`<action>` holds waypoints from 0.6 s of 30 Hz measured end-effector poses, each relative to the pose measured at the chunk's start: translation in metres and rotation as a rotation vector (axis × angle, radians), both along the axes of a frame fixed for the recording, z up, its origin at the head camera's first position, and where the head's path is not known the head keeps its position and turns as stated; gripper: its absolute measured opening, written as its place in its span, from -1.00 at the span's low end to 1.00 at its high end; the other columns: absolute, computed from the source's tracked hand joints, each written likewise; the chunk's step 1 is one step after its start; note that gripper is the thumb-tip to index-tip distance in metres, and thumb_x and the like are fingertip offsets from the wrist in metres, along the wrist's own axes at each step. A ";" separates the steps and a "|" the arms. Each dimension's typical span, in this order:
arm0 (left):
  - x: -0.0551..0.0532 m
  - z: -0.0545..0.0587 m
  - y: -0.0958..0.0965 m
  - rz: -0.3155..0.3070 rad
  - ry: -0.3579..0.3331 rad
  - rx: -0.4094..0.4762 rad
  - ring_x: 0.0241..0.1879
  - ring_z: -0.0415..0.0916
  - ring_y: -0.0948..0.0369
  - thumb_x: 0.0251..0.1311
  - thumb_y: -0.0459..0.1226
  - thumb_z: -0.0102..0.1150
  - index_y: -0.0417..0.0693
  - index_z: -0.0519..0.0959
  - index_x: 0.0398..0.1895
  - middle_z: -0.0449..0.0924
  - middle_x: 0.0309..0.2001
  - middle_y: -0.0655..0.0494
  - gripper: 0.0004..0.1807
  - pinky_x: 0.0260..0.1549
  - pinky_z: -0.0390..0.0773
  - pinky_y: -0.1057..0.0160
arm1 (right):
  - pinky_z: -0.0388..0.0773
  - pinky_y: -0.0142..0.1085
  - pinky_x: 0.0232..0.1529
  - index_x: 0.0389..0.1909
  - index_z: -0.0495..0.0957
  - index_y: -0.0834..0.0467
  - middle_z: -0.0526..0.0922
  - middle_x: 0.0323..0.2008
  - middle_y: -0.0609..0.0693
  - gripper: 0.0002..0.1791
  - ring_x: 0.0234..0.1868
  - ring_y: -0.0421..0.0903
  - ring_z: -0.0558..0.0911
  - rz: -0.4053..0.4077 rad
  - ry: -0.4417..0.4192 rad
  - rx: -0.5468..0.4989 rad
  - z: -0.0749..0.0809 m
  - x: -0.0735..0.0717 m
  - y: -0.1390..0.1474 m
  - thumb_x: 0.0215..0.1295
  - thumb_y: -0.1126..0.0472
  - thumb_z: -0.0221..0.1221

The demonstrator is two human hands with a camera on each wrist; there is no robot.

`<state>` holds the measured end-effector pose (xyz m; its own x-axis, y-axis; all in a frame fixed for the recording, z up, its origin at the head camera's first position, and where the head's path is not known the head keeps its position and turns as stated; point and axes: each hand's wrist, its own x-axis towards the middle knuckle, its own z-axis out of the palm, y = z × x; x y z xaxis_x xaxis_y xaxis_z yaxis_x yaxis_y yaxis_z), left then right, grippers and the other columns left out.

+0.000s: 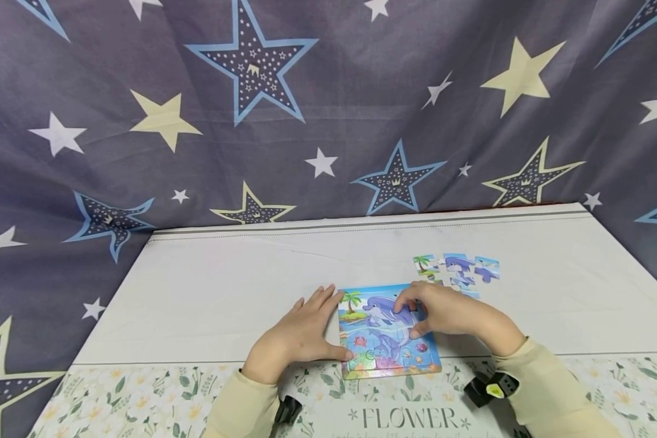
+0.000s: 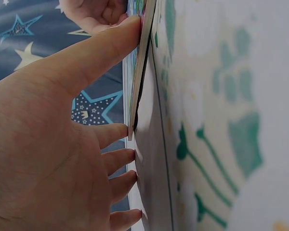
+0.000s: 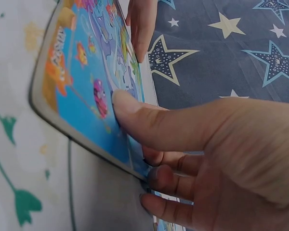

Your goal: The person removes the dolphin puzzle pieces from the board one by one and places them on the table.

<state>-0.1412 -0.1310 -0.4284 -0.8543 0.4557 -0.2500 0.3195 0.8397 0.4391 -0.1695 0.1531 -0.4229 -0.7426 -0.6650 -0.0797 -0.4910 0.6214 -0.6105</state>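
A dolphin jigsaw board lies flat, with cut lines across its lower half. My left hand spreads along the board's left side. Its thumb presses on the lower left corner, and the other fingertips reach down to the table by the edge. Over the board's upper right, my right hand bends its thumb and forefinger about a puzzle piece at the dolphin's body. Most of that piece is hidden by the fingers. The right hand's remaining fingers curl beyond the board's edge.
Several loose puzzle pieces lie behind the right hand, showing a palm tree, dolphin parts and sky. The white table has a floral cloth along its front. A star-patterned curtain hangs behind.
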 end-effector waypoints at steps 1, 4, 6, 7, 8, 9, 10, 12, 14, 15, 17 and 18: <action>0.000 0.000 0.000 0.000 0.001 -0.001 0.55 -0.19 0.01 -0.07 0.20 0.44 -0.06 0.06 0.57 -0.10 0.58 -0.04 0.20 0.46 -0.11 -0.15 | 0.43 -0.27 -0.27 -0.12 0.64 0.05 0.46 -0.32 -0.12 -0.60 -0.29 -0.15 0.40 0.001 0.003 0.005 0.000 0.000 0.000 -0.03 0.27 0.50; 0.000 0.001 0.000 0.000 -0.001 0.000 0.55 -0.19 0.01 -0.07 0.19 0.45 -0.06 0.06 0.57 -0.10 0.58 -0.04 0.20 0.46 -0.11 -0.15 | 0.44 -0.26 -0.26 -0.12 0.63 0.03 0.46 -0.31 -0.12 -0.60 -0.29 -0.15 0.41 0.002 0.003 0.016 -0.001 0.000 0.000 -0.02 0.28 0.50; 0.000 0.001 0.000 0.000 -0.004 0.000 0.55 -0.19 0.01 -0.07 0.19 0.45 -0.06 0.05 0.57 -0.10 0.58 -0.04 0.20 0.46 -0.11 -0.15 | 0.44 -0.26 -0.26 -0.12 0.62 0.03 0.47 -0.30 -0.13 -0.60 -0.28 -0.15 0.42 0.004 0.006 0.019 -0.001 0.000 0.000 -0.01 0.28 0.50; 0.000 0.001 0.000 0.001 -0.005 0.001 0.55 -0.19 0.01 -0.07 0.19 0.45 -0.06 0.05 0.57 -0.10 0.58 -0.04 0.20 0.46 -0.11 -0.14 | 0.44 -0.26 -0.27 -0.12 0.61 0.03 0.47 -0.30 -0.13 -0.60 -0.28 -0.15 0.42 0.006 0.005 0.019 -0.001 0.000 0.001 -0.01 0.28 0.50; 0.000 0.001 0.000 0.001 -0.007 0.002 0.55 -0.19 0.01 -0.07 0.19 0.45 -0.06 0.06 0.57 -0.10 0.58 -0.04 0.20 0.46 -0.11 -0.15 | 0.43 -0.26 -0.27 -0.13 0.60 0.04 0.48 -0.30 -0.12 -0.60 -0.29 -0.14 0.42 0.007 0.003 0.018 -0.001 0.000 0.001 -0.01 0.28 0.49; 0.000 0.001 0.000 0.000 -0.007 0.001 0.55 -0.19 0.01 -0.06 0.19 0.45 -0.06 0.05 0.57 -0.10 0.58 -0.04 0.20 0.46 -0.11 -0.14 | 0.42 -0.27 -0.28 -0.13 0.60 0.04 0.48 -0.30 -0.12 -0.60 -0.29 -0.14 0.41 0.007 0.002 0.017 -0.001 0.000 0.001 0.00 0.28 0.49; 0.000 0.002 0.001 0.000 -0.008 0.001 0.55 -0.19 0.01 -0.06 0.19 0.45 -0.06 0.06 0.57 -0.10 0.58 -0.04 0.20 0.46 -0.11 -0.14 | 0.40 -0.28 -0.30 -0.13 0.59 0.04 0.48 -0.30 -0.12 -0.60 -0.31 -0.14 0.41 0.007 -0.001 0.015 -0.001 0.000 0.001 0.00 0.29 0.49; 0.000 0.002 0.001 -0.001 -0.009 0.002 0.55 -0.19 0.01 -0.06 0.19 0.44 -0.06 0.05 0.57 -0.10 0.58 -0.04 0.20 0.46 -0.11 -0.15 | 0.38 -0.28 -0.32 -0.13 0.58 0.05 0.47 -0.31 -0.11 -0.60 -0.32 -0.14 0.40 0.007 -0.005 0.009 -0.001 0.001 0.000 0.01 0.30 0.49; 0.000 0.002 0.001 -0.001 -0.011 0.003 0.55 -0.19 0.01 -0.06 0.19 0.44 -0.07 0.05 0.57 -0.11 0.58 -0.05 0.20 0.46 -0.12 -0.15 | 0.37 -0.29 -0.32 -0.12 0.57 0.06 0.46 -0.31 -0.10 -0.59 -0.33 -0.13 0.39 0.011 -0.010 0.001 -0.001 0.001 0.000 0.01 0.31 0.48; 0.000 0.002 0.001 0.000 -0.011 0.005 0.55 -0.19 0.00 -0.06 0.19 0.44 -0.07 0.05 0.57 -0.11 0.58 -0.05 0.20 0.46 -0.12 -0.15 | 0.36 -0.28 -0.32 -0.11 0.57 0.06 0.45 -0.32 -0.09 -0.59 -0.34 -0.13 0.38 0.011 -0.012 -0.002 -0.001 0.001 -0.001 0.02 0.32 0.48; 0.000 0.002 0.001 0.001 -0.012 0.005 0.55 -0.20 0.00 -0.06 0.19 0.44 -0.07 0.05 0.58 -0.11 0.58 -0.05 0.20 0.46 -0.12 -0.15 | 0.36 -0.28 -0.32 -0.11 0.56 0.06 0.43 -0.33 -0.09 -0.59 -0.34 -0.14 0.37 0.012 -0.014 -0.005 -0.001 0.001 -0.001 0.03 0.33 0.47; 0.000 0.001 0.000 0.001 -0.013 0.005 0.55 -0.20 0.00 -0.06 0.19 0.44 -0.06 0.05 0.58 -0.11 0.58 -0.05 0.20 0.46 -0.13 -0.15 | 0.35 -0.28 -0.33 -0.11 0.56 0.06 0.42 -0.34 -0.09 -0.60 -0.34 -0.14 0.36 0.013 -0.017 -0.007 -0.001 0.001 -0.001 0.03 0.33 0.47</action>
<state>-0.1409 -0.1306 -0.4271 -0.8514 0.4562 -0.2587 0.3130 0.8378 0.4473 -0.1681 0.1518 -0.4236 -0.7323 -0.6753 -0.0874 -0.4889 0.6108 -0.6228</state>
